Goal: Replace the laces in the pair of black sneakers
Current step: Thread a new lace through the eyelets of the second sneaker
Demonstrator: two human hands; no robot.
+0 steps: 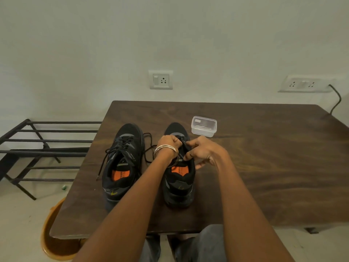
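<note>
So there's a dark wooden table (264, 167) filling the middle and right of the frame, with two black sneakers side by side just left of centre, toes pointing away toward the wall. The left shoe (121, 165) is laced, its lace (113, 154) undone, one loose end trailing off its left side, another looping into the gap between the shoes. Orange insoles show in both.

Both hands are on the right shoe (179, 178), up at the tongue area. The left hand (168, 141), with silver bangles (166, 152) on the wrist, has its fingers curled in and seems to pinch a black lace there. The right hand (202, 150) grips the shoe's upper edge, thumb on the inside. Can't tell how far this one is laced, the hands cover it.

A small clear lidded box (204, 126) sits just beyond the right shoe's toe. Metal rack (37, 148) at the left edge, an orange tub (54, 239) at lower left under the table corner, wall sockets up top.
</note>
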